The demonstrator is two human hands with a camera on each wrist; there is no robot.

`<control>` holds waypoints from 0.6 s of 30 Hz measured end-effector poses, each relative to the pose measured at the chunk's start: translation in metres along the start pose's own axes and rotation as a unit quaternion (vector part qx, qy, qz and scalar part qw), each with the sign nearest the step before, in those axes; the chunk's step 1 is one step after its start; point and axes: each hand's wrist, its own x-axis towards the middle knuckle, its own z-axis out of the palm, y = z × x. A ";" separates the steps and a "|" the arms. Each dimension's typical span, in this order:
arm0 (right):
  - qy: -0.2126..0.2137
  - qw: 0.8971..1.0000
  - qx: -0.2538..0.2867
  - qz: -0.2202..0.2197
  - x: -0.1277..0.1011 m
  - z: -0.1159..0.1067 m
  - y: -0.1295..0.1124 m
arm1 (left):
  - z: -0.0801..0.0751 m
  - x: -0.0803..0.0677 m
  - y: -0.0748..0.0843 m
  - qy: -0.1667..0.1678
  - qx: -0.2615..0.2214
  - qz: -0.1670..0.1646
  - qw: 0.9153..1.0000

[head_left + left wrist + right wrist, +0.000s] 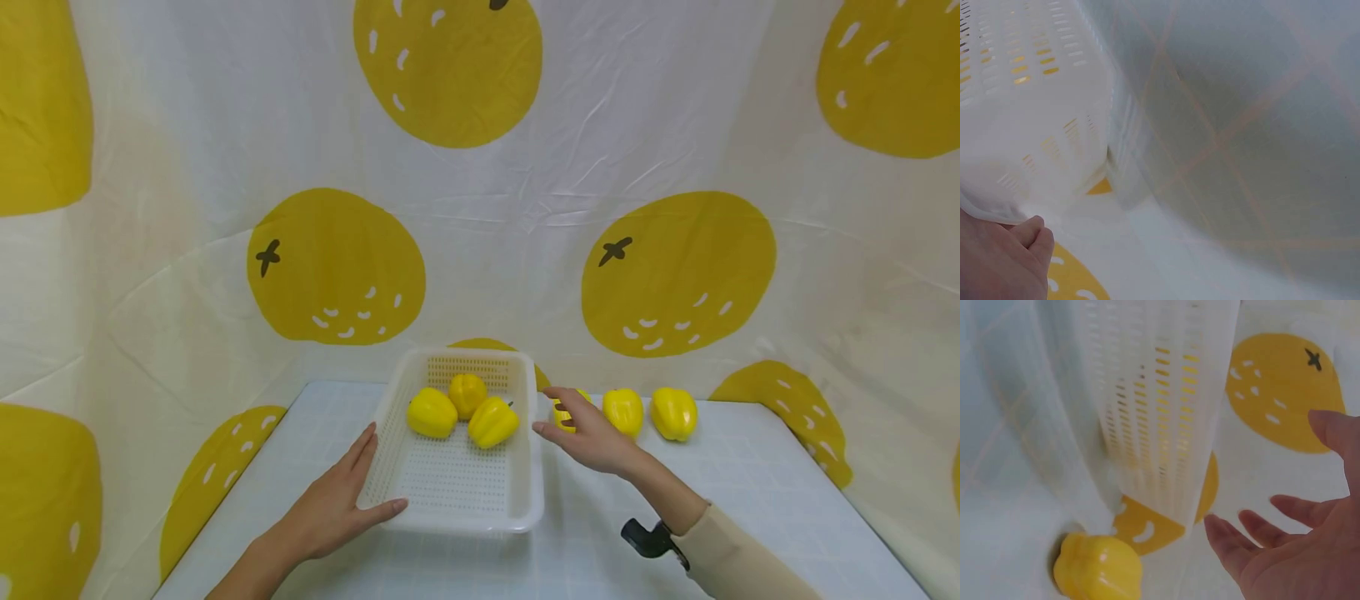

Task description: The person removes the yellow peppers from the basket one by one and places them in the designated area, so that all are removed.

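Note:
A white perforated plastic basket [453, 496] is tilted in front of me, its underside above the table in the left wrist view. My left hand [333, 508] grips its near left corner, thumb over the rim and fingers along the outer side. Inside lie three yellow bell peppers: one on the left [432, 413], one at the back [468, 395], one on the right [493, 423]. Beside the right rim, my right hand [596, 437] has its fingers spread and holds nothing; the right wrist view shows a gap between fingertips and basket wall [1154, 412].
Three more yellow bell peppers stand in a row to the right: one partly behind my right fingers, a middle one [623, 412] and a far one [673, 414]. The pale table [750, 492] meets a white curtain [510, 275] printed with large yellow fruit at its back edge.

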 end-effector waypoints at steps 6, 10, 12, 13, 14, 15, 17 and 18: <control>-0.006 1.000 -0.009 -0.016 0.006 0.013 -0.009 | 0.001 0.000 0.000 -0.002 -0.002 -0.005 1.000; -0.016 0.999 -0.011 -0.034 0.012 0.022 -0.013 | 0.001 0.000 0.000 -0.003 -0.001 -0.008 1.000; -0.018 0.999 -0.016 -0.045 0.016 0.026 -0.016 | 0.000 0.001 0.000 -0.003 -0.003 -0.007 1.000; -0.019 0.998 -0.021 -0.048 0.018 0.029 -0.018 | 0.000 0.001 0.000 -0.004 -0.003 -0.008 1.000; -0.020 0.998 -0.027 -0.053 0.020 0.031 -0.019 | 0.000 0.001 0.000 -0.005 -0.002 -0.008 1.000; -0.022 0.998 -0.032 -0.055 0.022 0.033 -0.020 | 0.000 0.001 0.000 -0.006 -0.003 -0.008 1.000; -0.027 0.997 -0.042 -0.055 0.027 0.037 -0.021 | 0.000 0.001 0.000 -0.006 -0.002 -0.007 1.000; -0.029 0.997 -0.047 -0.055 0.029 0.039 -0.021 | 0.000 0.001 0.000 -0.006 -0.001 -0.006 1.000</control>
